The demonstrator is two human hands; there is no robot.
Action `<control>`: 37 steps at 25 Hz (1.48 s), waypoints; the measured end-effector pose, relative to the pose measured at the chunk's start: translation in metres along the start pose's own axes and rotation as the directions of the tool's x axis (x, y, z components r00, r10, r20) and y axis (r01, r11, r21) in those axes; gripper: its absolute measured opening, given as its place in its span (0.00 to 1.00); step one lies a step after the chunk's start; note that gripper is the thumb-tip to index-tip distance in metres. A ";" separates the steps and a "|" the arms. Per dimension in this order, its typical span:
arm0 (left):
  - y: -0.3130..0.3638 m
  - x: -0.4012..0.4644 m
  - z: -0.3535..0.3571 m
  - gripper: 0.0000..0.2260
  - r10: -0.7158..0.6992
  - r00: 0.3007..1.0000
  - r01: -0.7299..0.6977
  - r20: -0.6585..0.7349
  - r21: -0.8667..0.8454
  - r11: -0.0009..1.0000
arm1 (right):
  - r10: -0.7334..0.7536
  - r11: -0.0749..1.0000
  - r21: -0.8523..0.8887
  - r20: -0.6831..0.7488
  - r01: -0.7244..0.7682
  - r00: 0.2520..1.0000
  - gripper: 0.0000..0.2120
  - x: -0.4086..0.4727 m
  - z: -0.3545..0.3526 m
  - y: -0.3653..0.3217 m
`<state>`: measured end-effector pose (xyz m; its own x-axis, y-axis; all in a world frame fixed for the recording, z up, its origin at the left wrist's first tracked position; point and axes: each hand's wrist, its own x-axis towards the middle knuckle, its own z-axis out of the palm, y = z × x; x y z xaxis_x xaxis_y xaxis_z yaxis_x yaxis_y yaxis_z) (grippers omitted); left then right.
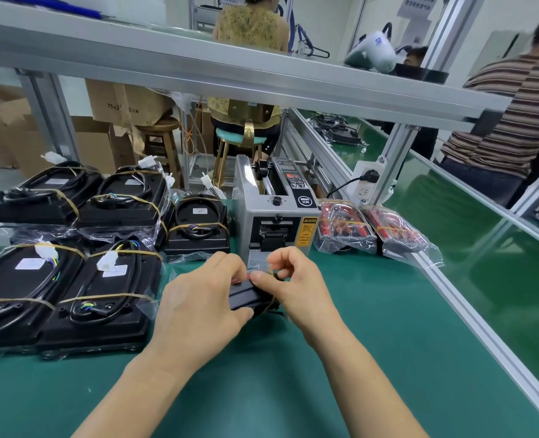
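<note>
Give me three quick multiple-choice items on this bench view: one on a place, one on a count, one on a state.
1. Where does the tape dispenser stand relative to the left hand and right hand?
A) just beyond them
B) nearer the camera than them
C) far to their left

2. How many bags of red parts lie right of the dispenser?
A) one
B) two
C) four

3. The small black part is:
A) lying untouched
B) sealed in plastic
C) held by both hands

1 A: it rises directly behind the fingers.
2 B: two clear bags lie side by side.
3 C: fingers of both hands grip it.
</note>
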<state>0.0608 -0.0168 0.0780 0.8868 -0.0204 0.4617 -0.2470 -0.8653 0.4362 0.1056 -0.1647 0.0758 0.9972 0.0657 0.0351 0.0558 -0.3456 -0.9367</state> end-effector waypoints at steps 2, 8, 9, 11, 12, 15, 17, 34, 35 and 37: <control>0.000 0.000 -0.001 0.20 -0.009 1.000 0.009 0.003 -0.002 1.000 | 0.028 0.995 0.096 0.011 -0.029 1.000 0.10 0.003 -0.003 -0.001; -0.003 0.002 -0.003 0.21 -0.055 0.998 0.055 0.003 -0.038 0.998 | 0.047 0.974 0.217 0.113 -0.071 0.992 0.08 0.006 -0.011 0.004; -0.002 0.002 -0.002 0.21 -0.047 0.999 0.047 0.000 -0.027 0.999 | 0.047 0.984 0.169 0.097 -0.063 0.994 0.09 0.006 -0.010 0.004; -0.001 0.001 -0.002 0.22 -0.049 0.999 0.049 -0.003 -0.019 0.999 | 0.029 0.995 0.093 0.069 -0.035 0.997 0.10 0.006 -0.007 0.002; 0.000 0.001 -0.002 0.22 -0.046 0.999 0.046 -0.007 -0.017 0.999 | 0.009 0.998 0.059 0.053 -0.012 0.999 0.10 0.005 -0.004 0.002; 0.000 0.001 -0.002 0.22 -0.059 0.998 0.058 -0.010 -0.031 0.998 | -0.059 0.998 -0.029 0.025 0.060 0.998 0.13 0.002 0.000 0.003; -0.001 0.002 -0.002 0.21 -0.081 0.997 0.081 0.019 -0.029 0.996 | -0.073 0.997 -0.017 0.056 0.074 0.996 0.17 -0.003 0.000 0.005; -0.007 0.009 -0.005 0.30 -0.083 0.982 0.048 0.170 0.197 0.979 | -0.400 0.804 -0.340 0.298 0.488 0.867 0.27 -0.006 -0.018 0.001; -0.006 0.010 -0.004 0.28 -0.094 0.983 0.061 0.159 0.200 0.978 | -0.465 0.758 -0.407 0.209 0.509 0.860 0.21 -0.013 -0.013 0.004; -0.007 0.011 -0.002 0.24 -0.114 0.983 0.081 0.146 0.215 0.973 | -0.597 0.633 -0.600 0.023 0.489 0.802 0.18 -0.026 0.000 0.011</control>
<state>0.0717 -0.0097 0.0821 0.9565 0.0054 0.2916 -0.0849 -0.9514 0.2959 0.0799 -0.1704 0.0652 0.7654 0.2808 0.5791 0.5524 -0.7484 -0.3672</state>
